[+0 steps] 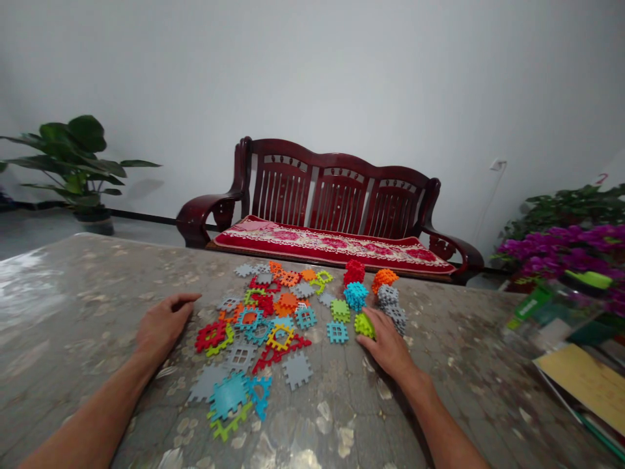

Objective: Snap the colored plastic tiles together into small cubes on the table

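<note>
My left hand [165, 324] rests on the table, left of the loose pieces, its fingers loosely stretched and holding nothing. With thumb and fingers, my right hand [388, 342] grips a lime-green block [364, 326] built of interlocking pieces, low at the tabletop. Just beyond it sit a built blue block [356, 296] and a red one [354, 272]. An orange block [385, 281] and grey blocks [389, 296] stand behind that hand. Flat toothed pieces in several colours are heaped between my hands, among them a blue square [230, 395] and a grey square [297, 370].
The table [488, 391] has a shiny patterned cover. At its right are a clear bottle [561, 312], a yellowish paper or notebook [586, 384] and purple flowers [561, 251]. Beyond the far edge stands a dark wooden bench [336, 195]; a potted plant [88, 163] is at left.
</note>
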A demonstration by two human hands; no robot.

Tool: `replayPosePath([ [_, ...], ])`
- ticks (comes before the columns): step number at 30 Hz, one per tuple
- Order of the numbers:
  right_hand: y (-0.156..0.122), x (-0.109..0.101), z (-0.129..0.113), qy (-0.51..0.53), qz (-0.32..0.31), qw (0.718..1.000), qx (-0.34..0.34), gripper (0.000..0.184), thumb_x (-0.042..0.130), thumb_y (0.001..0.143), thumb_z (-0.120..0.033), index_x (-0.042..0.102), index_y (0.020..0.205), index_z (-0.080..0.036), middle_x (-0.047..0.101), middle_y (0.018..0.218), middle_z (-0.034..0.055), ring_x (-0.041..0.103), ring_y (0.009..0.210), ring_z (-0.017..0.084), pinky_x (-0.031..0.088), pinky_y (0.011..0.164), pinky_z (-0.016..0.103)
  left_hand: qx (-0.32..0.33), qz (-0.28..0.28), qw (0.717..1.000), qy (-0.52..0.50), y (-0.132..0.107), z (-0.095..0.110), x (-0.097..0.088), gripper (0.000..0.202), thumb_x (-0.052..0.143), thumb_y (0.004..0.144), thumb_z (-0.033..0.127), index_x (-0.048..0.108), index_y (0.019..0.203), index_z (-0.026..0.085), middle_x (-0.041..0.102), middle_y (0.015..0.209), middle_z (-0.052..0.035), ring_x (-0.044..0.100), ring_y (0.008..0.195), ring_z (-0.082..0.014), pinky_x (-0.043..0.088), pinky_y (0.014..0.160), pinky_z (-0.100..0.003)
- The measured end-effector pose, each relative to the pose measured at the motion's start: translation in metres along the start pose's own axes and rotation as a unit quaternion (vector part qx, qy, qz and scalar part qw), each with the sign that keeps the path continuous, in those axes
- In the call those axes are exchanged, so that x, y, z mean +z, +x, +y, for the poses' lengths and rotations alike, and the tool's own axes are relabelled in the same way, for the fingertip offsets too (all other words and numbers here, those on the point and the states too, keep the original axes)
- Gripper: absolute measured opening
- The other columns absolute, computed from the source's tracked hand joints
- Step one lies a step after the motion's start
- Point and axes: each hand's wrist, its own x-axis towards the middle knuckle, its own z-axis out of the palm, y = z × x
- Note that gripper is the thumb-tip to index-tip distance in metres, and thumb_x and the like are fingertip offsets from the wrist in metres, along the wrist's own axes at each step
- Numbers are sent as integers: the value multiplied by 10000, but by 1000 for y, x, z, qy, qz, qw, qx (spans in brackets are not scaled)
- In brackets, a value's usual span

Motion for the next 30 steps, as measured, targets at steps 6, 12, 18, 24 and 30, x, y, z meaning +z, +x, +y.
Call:
replayPosePath([
  [6,-1,-3,-5,-44,19,999,-18,612,655,788,-239,515,1383,-210,549,1392,96,475,1301,259,371,1116,435,-3,-1,1000,-16,2,-2,3,350,536,863,301,716,1146,199,755,957,-50,654,800,-194,437,654,-248],
  [12,-8,-16,-25,-112,39,991,-58,531,655,827,-273,554,1346,-223,539,1418,90,434,1328,277,365,1105,462,1,-3,1000,-12,0,0,0,362,523,866,313,713,1155,206,754,992,-61,658,846,-216,446,691,-269],
  [18,2,-13,-62,-122,-23,989,-83,434,497,950,-303,529,1374,-216,580,1395,68,413,1349,268,338,1113,452,-10,-17,1000,-7,-1,2,-1,371,497,877,319,699,1172,219,744,1042,-69,662,912,-233,450,749,-294],
  [24,44,7,-100,-147,-92,981,-85,484,428,974,-338,475,1422,-162,580,1391,120,351,1399,298,263,1140,447,-9,-14,1000,-15,-1,2,-1,365,485,878,310,707,1149,208,748,1054,-80,674,923,-239,471,764,-305],
  [30,66,34,-104,-157,-121,980,-36,522,431,934,-213,435,1449,-129,601,1364,154,375,1389,307,250,1131,491,1,4,1000,-16,-2,2,1,350,493,868,310,727,1110,212,763,1007,-72,690,904,-245,498,745,-307],
])
